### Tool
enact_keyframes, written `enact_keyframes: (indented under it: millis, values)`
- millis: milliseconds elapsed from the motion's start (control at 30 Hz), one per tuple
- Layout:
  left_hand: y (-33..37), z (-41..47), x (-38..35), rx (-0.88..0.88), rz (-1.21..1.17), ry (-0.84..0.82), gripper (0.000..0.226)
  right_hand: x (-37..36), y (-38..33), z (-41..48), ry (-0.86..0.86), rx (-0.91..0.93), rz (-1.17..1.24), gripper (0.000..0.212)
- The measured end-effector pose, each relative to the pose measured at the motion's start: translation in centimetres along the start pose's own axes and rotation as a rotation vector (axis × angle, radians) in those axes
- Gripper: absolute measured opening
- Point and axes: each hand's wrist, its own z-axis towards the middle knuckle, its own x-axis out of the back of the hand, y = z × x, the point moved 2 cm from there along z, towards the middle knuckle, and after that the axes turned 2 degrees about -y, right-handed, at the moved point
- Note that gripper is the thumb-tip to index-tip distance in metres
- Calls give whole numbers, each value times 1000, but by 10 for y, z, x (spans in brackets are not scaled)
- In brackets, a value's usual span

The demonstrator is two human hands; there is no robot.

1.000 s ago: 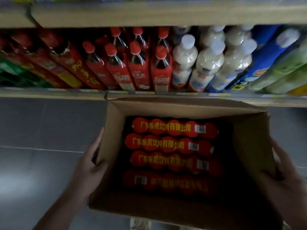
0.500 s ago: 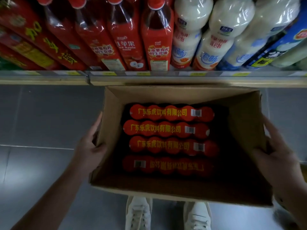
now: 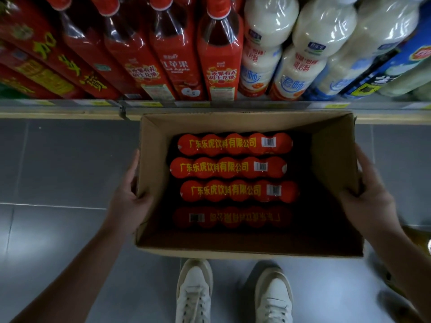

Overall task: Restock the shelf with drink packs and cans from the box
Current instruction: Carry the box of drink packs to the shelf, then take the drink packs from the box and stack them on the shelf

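Observation:
An open cardboard box (image 3: 333, 159) is held above the floor, just in front of the shelf edge (image 3: 210, 105). Inside lie several shrink-wrapped red drink packs (image 3: 233, 167) with yellow lettering, side by side; the nearest one is in shadow. My left hand (image 3: 130, 201) grips the box's left wall, thumb hooked over the rim. My right hand (image 3: 368, 201) grips the right wall the same way.
The shelf holds red-labelled bottles (image 3: 217, 59) at left and centre, white milky bottles (image 3: 263, 54) to the right, and blue cartons (image 3: 396, 66) at far right. Grey tiled floor (image 3: 58, 171) lies below. My white shoes (image 3: 196, 292) stand under the box.
The view has tilted down and moved closer to the shelf. The box has come lower and nearer to me, and my shoes have come into view. Both hands keep their hold.

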Motion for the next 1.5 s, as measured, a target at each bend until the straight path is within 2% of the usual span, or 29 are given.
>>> enact_keyframes:
  millis: [200,300,400,500,600,733,933,1133,1300,1500]
  values:
    - [-3,2,0,4,-7,-32,102,0,2,-3,5,-12,-75,102]
    - [4,-1,7,20,49,-69,100,9,-5,-7,-52,-24,-113,101]
    - [30,-7,21,17,144,-75,97,22,-21,-15,-89,-15,-135,90]
    - [65,-15,36,-66,256,-65,88,39,-48,-27,-93,19,-176,70]
    - [95,-27,48,-127,359,-107,80,58,-83,-45,-121,67,-193,62]
    - [137,-41,60,-156,432,-159,76,85,-119,-60,-216,147,-265,67]
    - [183,-64,68,-118,487,-213,77,113,-151,-61,-238,130,-313,71]
    - [207,-66,62,-104,517,-178,76,118,-158,-42,-279,146,-351,71]
    - [200,-30,34,-93,547,-197,74,97,-157,-14,-288,191,-414,69]
    - [143,38,-9,-89,657,-191,71,37,-142,37,-318,281,-528,61]
